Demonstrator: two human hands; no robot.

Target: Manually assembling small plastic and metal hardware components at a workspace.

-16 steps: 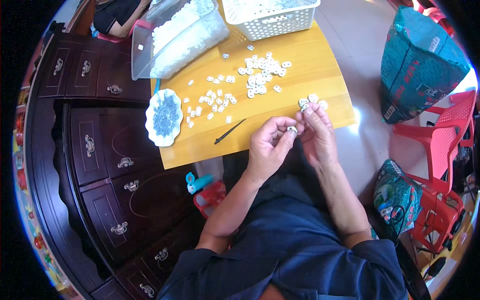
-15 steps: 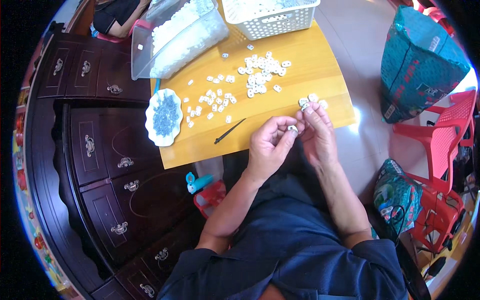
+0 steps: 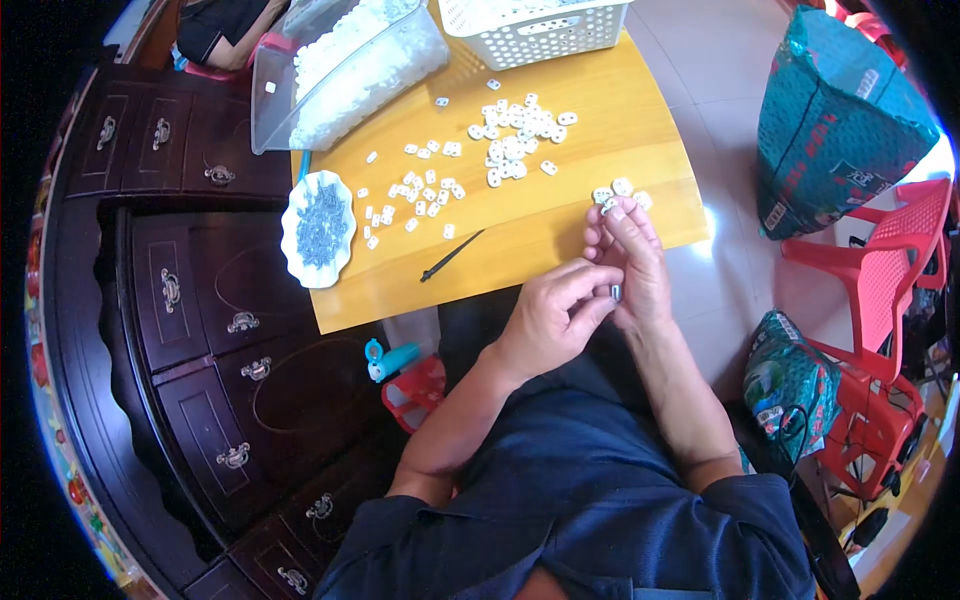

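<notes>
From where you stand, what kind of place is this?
Probably a home used for small assembly piecework: a yellow wooden table strewn with small white plastic parts, a dark carved wooden cabinet and red plastic chairs.

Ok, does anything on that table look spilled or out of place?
Nothing stands out. Small white plastic pieces lie scattered loose on the yellow wooden table, but none have fallen off; the thin black tool lies flat.

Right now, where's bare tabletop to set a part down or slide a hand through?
Free: the near strip of the yellow table between the black tool and the right hand, and the near-left corner below the white dish. Crowded: the middle and far side, with scattered white pieces, the clear bin and the white basket.
</notes>
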